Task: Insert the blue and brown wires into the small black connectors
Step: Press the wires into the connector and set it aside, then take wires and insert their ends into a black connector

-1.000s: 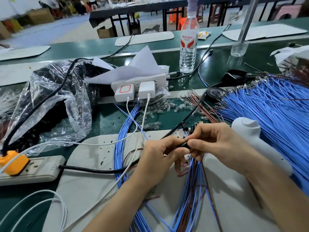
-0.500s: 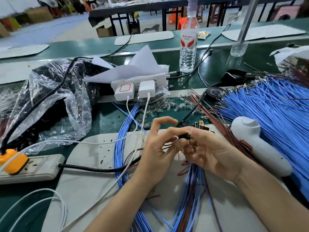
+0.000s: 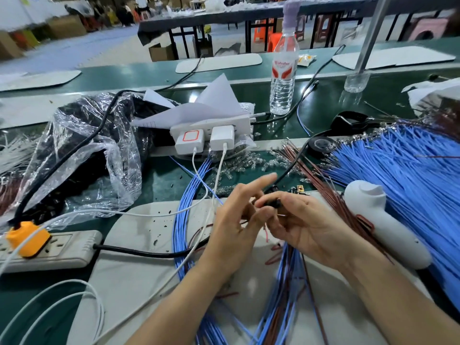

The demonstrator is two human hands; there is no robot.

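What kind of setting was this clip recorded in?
Most likely a factory assembly line for wire harnesses: a big bundle of blue wires lies on a long green workbench, loose brown wires sit beside it, and rows of similar tables and cardboard boxes fill the hall behind.

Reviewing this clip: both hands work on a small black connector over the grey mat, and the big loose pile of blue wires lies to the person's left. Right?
Not quite. The head view shows the big pile of blue wires on the person's right. The hands, left and right, do meet at the connector over the mat.
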